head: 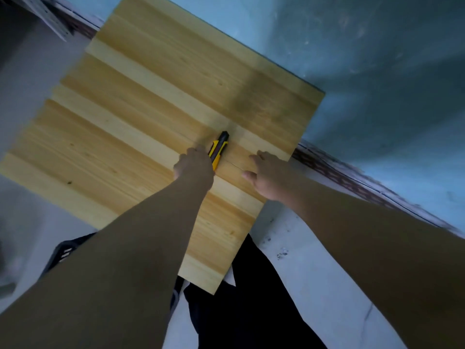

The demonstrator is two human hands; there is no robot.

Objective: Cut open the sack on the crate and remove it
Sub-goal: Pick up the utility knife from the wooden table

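Two hands on the wooden board [151, 109]: our left hand [195, 167] grips a yellow utility knife [218, 151]; our right hand [268, 176] lies spread flat just beside it.

Wall [377, 59]: blue-green, scuffed (paint patchy);
Floor [314, 285]: pale, speckled with dark marks;
Perforated metal strip [47, 13]: upper left corner

A bare workroom seems to be showing: a wooden panel [161, 117] is lying beside a scuffed blue wall [377, 71], paint-flecked white floor [302, 260] beneath.
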